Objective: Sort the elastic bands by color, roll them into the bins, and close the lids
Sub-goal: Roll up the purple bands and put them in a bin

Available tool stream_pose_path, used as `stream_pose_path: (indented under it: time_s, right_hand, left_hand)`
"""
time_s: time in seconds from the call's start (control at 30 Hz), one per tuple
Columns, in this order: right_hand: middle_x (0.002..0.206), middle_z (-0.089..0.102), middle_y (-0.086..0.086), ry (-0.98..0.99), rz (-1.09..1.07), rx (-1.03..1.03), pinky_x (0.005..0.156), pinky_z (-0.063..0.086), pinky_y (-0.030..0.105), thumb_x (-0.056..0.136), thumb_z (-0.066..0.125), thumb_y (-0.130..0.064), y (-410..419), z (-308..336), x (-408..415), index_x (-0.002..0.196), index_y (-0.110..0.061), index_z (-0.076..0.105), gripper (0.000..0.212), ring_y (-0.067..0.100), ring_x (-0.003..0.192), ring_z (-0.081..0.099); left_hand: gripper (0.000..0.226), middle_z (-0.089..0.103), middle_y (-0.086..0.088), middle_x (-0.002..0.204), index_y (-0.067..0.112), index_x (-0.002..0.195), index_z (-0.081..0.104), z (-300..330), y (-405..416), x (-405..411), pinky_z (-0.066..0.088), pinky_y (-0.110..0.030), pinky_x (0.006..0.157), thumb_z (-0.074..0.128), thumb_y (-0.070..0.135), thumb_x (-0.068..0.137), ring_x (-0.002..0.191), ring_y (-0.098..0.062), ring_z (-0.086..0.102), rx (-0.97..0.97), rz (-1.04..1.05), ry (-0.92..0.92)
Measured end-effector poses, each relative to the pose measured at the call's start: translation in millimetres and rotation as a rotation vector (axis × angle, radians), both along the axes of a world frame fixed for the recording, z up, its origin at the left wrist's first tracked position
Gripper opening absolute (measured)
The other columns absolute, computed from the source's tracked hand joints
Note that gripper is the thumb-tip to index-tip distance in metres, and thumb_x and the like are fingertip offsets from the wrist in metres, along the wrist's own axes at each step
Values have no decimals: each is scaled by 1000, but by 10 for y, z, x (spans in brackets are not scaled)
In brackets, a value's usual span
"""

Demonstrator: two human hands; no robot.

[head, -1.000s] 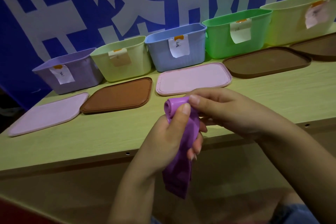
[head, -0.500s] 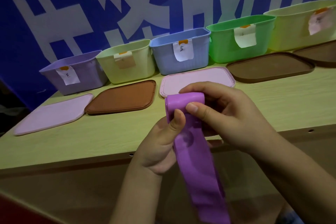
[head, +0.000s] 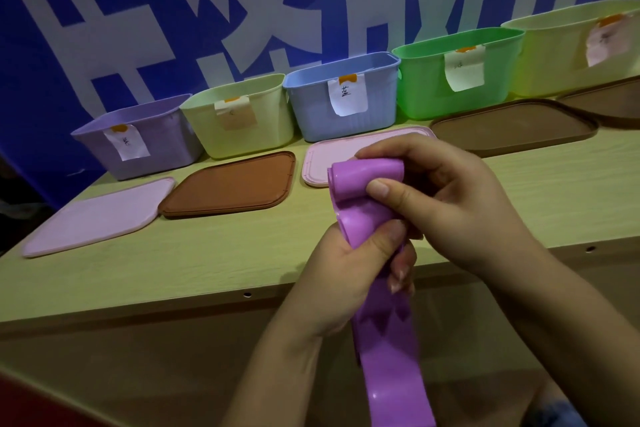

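Observation:
A purple elastic band (head: pixel 360 191) is held up over the table's front edge, its top end curled into a small roll and its flat tail hanging down out of view. My right hand (head: pixel 460 204) pinches the rolled end between thumb and fingers. My left hand (head: pixel 349 274) grips the band just below the roll, thumb pressed on its front. Along the back stand open bins: purple (head: pixel 162 142), pale green (head: pixel 270 118), blue (head: pixel 311 114), green (head: pixel 422 94) and pale yellow (head: pixel 554 55).
Lids lie flat in front of the bins: a lilac one (head: pixel 97 218), a brown one (head: pixel 232 187), a pink one (head: pixel 325 156), and two brown ones (head: pixel 512 125) at the right. A blue wall with white characters (head: pixel 207 10) rises behind. The wooden table edge (head: pixel 173 302) runs below.
The roll at the band's top has grown a turn thicker. The tail now hangs flat and longer below my hands, and my left hand has closed tighter around it.

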State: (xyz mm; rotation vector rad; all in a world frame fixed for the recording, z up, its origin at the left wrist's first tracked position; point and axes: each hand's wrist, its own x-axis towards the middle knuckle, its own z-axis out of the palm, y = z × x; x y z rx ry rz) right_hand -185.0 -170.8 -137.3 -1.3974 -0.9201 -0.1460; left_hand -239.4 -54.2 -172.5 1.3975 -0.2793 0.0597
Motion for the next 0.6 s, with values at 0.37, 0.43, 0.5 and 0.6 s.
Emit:
stream_pose_path:
  time_s: [0.37, 0.43, 0.5, 0.6]
  right_hand:
    - [104, 66, -5, -59, 56, -136, 67, 53, 17, 81, 61, -11, 40, -79, -47, 97, -28, 56, 24, 8, 88, 67]
    - [109, 64, -5, -57, 95, -155, 70, 47, 7, 80, 61, -9, 35, -66, -26, 96, -25, 56, 23, -2, 95, 62]
    - [112, 64, -5, -67, 116, -172, 79, 48, 10, 79, 60, -8, 40, -85, -17, 94, -27, 54, 25, 4, 105, 61]
    - [109, 64, -5, -61, 125, -200, 83, 48, 13, 79, 61, -8, 44, -116, 10, 95, -28, 54, 27, 5, 105, 61]
  left_hand:
    - [68, 52, -8, 51, 14, 74, 66, -67, 180, 11, 41, -26, 51, 61, 80, 61, 44, -17, 47, -56, 10, 38]
    - [80, 52, -7, 48, 18, 71, 67, -76, 167, 15, 42, -27, 51, 48, 93, 52, 41, -18, 48, 10, 117, 41]
    - [81, 51, -7, 45, 21, 66, 68, -61, 140, 11, 44, -30, 53, 39, 94, 53, 40, -21, 48, 55, 228, 45]
    - [74, 51, -12, 45, 18, 61, 68, -41, 87, 15, 43, -30, 51, 34, 83, 64, 40, -24, 49, 75, 325, 94]
